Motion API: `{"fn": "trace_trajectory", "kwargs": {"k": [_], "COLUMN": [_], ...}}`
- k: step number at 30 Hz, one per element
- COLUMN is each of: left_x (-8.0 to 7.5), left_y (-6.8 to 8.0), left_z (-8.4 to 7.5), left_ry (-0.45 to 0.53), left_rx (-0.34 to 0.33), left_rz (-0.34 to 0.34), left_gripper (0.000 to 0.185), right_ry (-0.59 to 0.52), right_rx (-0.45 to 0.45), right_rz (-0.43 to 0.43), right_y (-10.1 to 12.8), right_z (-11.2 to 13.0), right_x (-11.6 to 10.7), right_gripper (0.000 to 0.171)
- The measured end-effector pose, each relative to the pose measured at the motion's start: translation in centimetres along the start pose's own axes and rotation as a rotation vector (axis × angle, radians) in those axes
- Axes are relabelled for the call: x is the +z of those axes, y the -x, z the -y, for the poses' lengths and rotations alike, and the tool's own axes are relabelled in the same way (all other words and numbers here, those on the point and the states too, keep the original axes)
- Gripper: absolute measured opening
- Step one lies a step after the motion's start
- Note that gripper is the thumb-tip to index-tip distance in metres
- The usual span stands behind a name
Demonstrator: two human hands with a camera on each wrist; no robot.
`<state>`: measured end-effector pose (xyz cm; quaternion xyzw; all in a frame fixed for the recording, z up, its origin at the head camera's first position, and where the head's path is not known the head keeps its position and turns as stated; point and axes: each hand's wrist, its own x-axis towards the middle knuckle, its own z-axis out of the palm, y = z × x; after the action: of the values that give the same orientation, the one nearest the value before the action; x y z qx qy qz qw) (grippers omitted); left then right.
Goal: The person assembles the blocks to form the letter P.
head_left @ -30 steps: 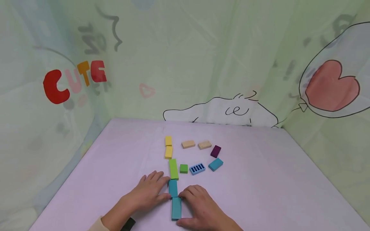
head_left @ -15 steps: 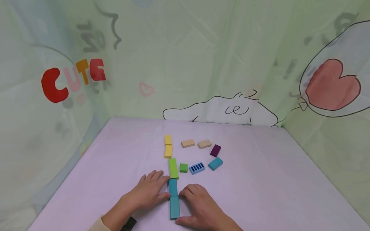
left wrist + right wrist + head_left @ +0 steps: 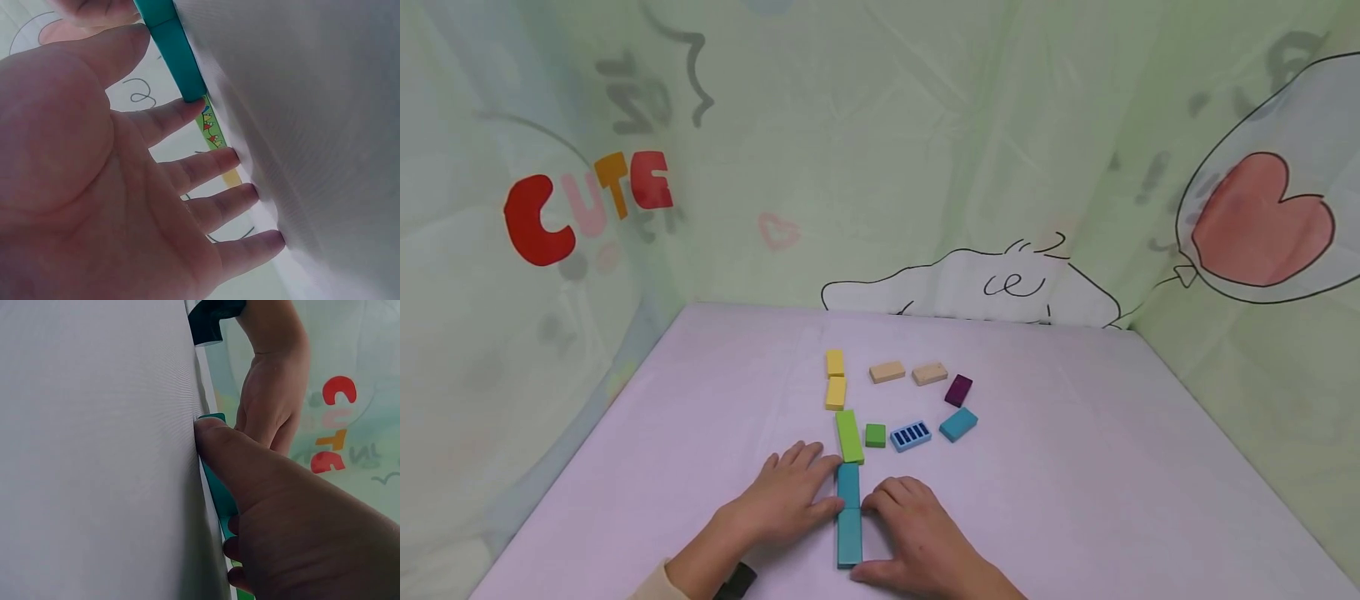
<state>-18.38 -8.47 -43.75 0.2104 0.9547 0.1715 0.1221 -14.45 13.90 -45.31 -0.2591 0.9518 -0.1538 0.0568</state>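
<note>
Two teal wooden blocks lie end to end in the head view, the near block (image 3: 849,542) and the far block (image 3: 848,483). My left hand (image 3: 778,502) rests palm down at their left, fingers spread and mostly straight. In the left wrist view, its thumb is at the seam and its index fingertip at the end of the far teal block (image 3: 181,62). From the right, my right hand (image 3: 921,537) holds the near block, thumb at its near end and curled fingers near the seam. A lime green block (image 3: 849,437) continues the column beyond.
Two yellow blocks (image 3: 836,392) extend the column toward the back. To its right lie a small green block (image 3: 876,435), a blue striped block (image 3: 911,436), another teal block (image 3: 958,424), a purple block (image 3: 958,390) and two plain wooden blocks (image 3: 887,372). Printed fabric walls surround the table.
My right hand has slid the near teal block slightly left, so it now lines up with the far teal block. My left hand has stayed in place.
</note>
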Motion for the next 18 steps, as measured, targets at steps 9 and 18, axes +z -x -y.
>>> {"fn": "trace_trajectory", "kwargs": {"k": [9, 18], "left_x": [0.03, -0.18], "left_y": [-0.11, -0.02], "left_z": [-0.17, -0.23], "left_ry": [-0.013, -0.012], "left_rx": [-0.006, -0.002], "left_rz": [-0.006, -0.003], "left_gripper": [0.062, 0.062], "right_ry": [-0.001, 0.001], "right_rx": [-0.001, 0.013], "right_rz": [-0.002, 0.014], "right_y": [0.04, 0.02], "right_z": [0.03, 0.29], "right_x": [-0.05, -0.18], "right_gripper": [0.069, 0.068]}}
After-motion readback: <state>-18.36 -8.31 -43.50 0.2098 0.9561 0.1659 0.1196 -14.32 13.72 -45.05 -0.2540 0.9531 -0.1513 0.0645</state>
